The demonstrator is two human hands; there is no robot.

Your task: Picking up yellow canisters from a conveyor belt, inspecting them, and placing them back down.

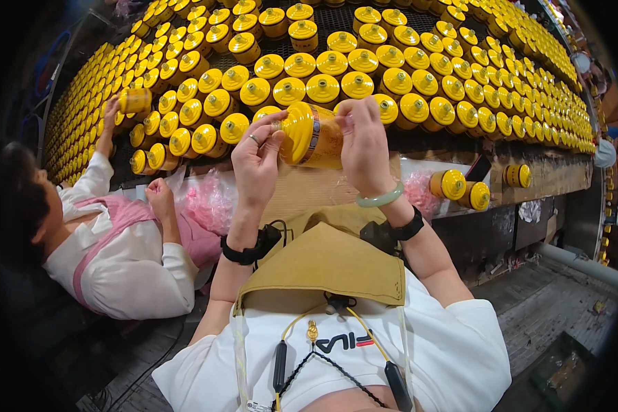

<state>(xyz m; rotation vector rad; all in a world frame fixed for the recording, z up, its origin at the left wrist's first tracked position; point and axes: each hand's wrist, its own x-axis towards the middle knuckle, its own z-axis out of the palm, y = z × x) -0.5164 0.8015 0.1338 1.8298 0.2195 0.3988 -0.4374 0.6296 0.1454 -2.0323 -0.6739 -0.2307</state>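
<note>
Between my two hands a yellow lidded jar (298,136) is held on its side, its lid toward the left. It has a dark printed band around the lid's edge and a patterned yellow body. My left hand (256,159), with a ring on it, closes its fingers at the knob end of the lid. At the jar's base end is my right hand (365,144), fingers bent against it; a pale green bangle (380,197) circles that wrist. Just beyond, rows of similar upright jars (323,89) with knobbed lids cover the dark mesh surface.
Cardboard (309,185) lines the near edge. Pink plastic wrap (209,202) lies to the left, with more on the right beside several jars (453,184) lying tilted. A dark phone-like slab (478,168) lies nearby. At left, a co-worker (127,254) holds another yellow jar (134,101).
</note>
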